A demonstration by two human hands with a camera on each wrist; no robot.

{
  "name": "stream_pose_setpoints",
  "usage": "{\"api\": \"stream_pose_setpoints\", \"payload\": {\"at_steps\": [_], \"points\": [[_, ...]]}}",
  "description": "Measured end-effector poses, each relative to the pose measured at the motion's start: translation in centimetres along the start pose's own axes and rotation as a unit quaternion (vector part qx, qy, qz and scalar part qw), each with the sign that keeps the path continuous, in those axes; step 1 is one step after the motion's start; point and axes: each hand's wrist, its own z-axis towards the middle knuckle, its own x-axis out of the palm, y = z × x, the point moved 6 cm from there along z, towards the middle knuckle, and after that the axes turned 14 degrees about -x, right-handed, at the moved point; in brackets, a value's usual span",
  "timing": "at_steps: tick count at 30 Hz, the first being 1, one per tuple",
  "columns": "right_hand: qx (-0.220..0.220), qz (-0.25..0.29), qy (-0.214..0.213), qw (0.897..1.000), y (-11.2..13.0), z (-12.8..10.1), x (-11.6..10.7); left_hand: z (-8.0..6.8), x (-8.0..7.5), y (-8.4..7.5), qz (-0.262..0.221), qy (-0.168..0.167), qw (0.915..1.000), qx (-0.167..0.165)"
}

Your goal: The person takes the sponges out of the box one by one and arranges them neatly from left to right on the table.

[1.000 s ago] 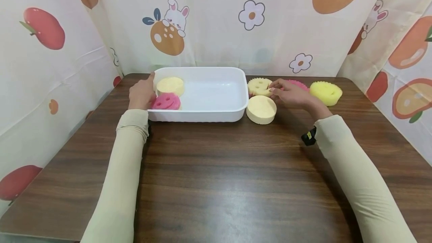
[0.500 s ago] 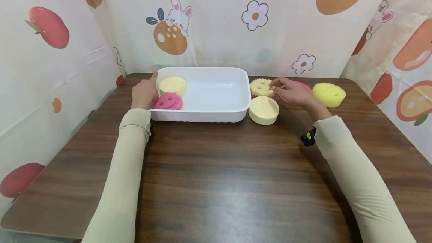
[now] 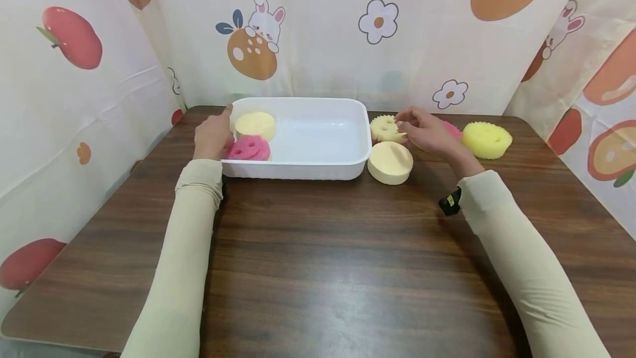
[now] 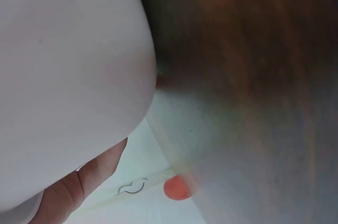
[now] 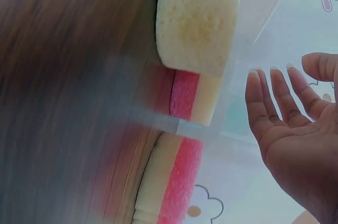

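Lifted slightly since a moment ago, the right hand (image 3: 426,130) now hovers with relaxed, straightened fingers (image 5: 269,102) just above and beside the pale yellow smiley sponge (image 3: 385,128), its grip apart and closed on nothing, where before the fingertips lay on that sponge. This sponge sits on the bench (image 3: 318,247) just right of the white tray (image 3: 303,169), with a round cream sponge (image 3: 390,162) just in front of it. A pink sponge (image 3: 452,127) is mostly hidden behind the right hand, and a bright yellow sponge (image 3: 487,139) lies further right. The left hand (image 3: 212,134) has not shifted: it rests against the tray's left wall, fingers straight along the rim, grip apart. Inside the tray, at its left end, a pink smiley sponge (image 3: 249,148) lies in front of a pale yellow round sponge (image 3: 255,124), the two touching. A printed curtain (image 3: 323,32) with fruit, flowers and rabbits surrounds the bench.
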Motion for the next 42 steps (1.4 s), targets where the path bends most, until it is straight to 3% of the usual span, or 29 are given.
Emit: {"api": "stream_pose_setpoints", "payload": {"at_steps": [16,23,42], "points": [[0.006,0.008,-0.008,1.0,1.7,1.5,0.8,-0.1,0.0,0.1,-0.013,0.004,0.9999,-0.005],[-0.011,0.003,-0.022,1.0,2.5,2.2,0.9,-0.1,0.1,0.2,-0.016,0.004,0.9999,-0.005],[-0.019,-0.042,0.008,0.999,6.2,5.3,1.4,0.0,-0.3,0.0,0.0,-0.017,0.9999,0.003]]}}
